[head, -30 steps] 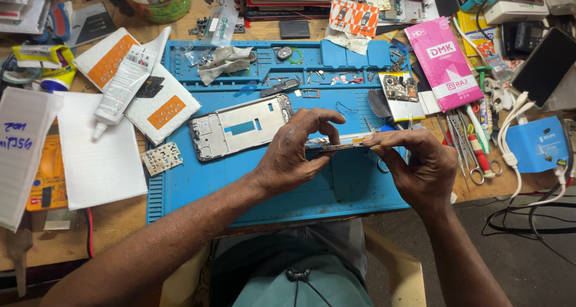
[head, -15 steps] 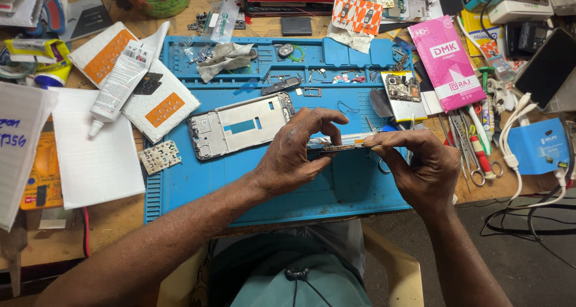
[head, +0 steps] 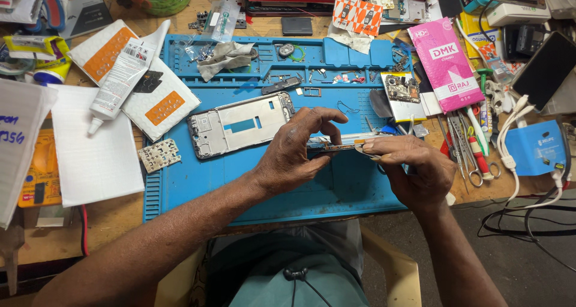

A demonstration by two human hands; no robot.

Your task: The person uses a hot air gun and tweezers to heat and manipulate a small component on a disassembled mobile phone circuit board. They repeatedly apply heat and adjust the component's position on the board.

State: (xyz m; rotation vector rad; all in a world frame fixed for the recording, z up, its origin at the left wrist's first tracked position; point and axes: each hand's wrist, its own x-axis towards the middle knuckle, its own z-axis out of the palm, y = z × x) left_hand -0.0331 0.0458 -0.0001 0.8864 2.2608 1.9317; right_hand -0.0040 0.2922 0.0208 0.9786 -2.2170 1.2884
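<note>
Head view shows the left hand (head: pixel 294 154) and right hand (head: pixel 414 169) both pinching a thin phone part (head: pixel 336 144) above the blue mat (head: pixel 252 187), at three o'clock from the phone frame (head: pixel 240 124); it looks light and breakable, best held by its edges

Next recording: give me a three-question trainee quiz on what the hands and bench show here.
1. True or false: both hands grip the thin flat phone part edge-on above the blue mat.
2. What lies on the mat just beyond the left hand?
A. phone frame
B. scissors
C. glue tube
3. Fill in: the pink packet lies to the person's ____.

Key
1. True; the right hand pinches its other end.
2. A, the phone frame.
3. right
</note>
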